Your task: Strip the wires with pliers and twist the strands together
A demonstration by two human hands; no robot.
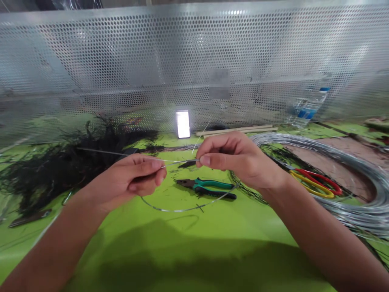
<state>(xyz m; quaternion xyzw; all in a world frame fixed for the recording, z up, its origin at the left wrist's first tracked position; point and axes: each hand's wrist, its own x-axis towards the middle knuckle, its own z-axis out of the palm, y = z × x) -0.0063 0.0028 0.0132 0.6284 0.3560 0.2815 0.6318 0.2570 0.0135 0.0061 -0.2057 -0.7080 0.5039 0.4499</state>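
Between my hands runs a thin silvery wire (pixel 179 210), which bends down in a loop above the green tabletop (pixel 146 251). My left hand (pixel 136 174) pinches it between thumb and fingers, with one straight length sticking out to the left. My right hand (pixel 234 158) pinches the wire where two strands come together, and a short end points up beside its fingertips. Just below and beyond the hands lie pliers (pixel 212 188) with green and black handles, jaws to the left. The wire passes in front of their handles.
A large coil of silvery wire (pixel 377 190) lies at right, with red-and-yellow-handled scissors (pixel 319 182) inside it. Dark thin strands (pixel 60 170) pile up at left. A lit phone (pixel 183 124) leans on a perforated metal screen (pixel 127 52); a water bottle (pixel 308 109) stands tilted at back right.
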